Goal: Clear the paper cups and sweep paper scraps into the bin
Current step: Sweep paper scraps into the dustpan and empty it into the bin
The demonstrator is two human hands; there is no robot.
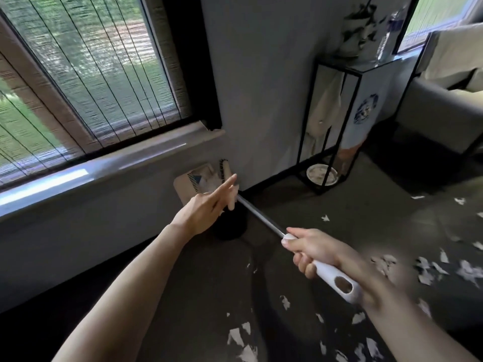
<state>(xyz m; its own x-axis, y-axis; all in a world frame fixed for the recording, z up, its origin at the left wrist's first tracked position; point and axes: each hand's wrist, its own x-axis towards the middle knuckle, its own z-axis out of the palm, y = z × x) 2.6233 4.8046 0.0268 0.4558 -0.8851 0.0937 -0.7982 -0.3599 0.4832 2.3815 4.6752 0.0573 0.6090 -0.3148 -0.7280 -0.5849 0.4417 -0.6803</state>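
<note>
One broom, one dustpan, two hands, and torn paper scraps too many and too blurred to count exactly, at least two dozen. The scraps are white, ragged and flat. They lie on the dark floor in front of the black-framed stand, spreading toward the viewer and off the right and bottom edges.

The right hand is wrapped tightly round the broom's white plastic grip, which has an oval hole near its end. A thin metal shaft runs from it toward the wall corner left of the stand. There the left hand covers the shaft's far end, with the index finger straight and the other fingers curled. Blur hides whether they grip anything.

Left of the stand, the beige dustpan with a toothed comb leans at the wall, partly hidden behind that hand. A dark round object beneath the hand is hard to identify. One round dish sits on the stand's base.
</note>
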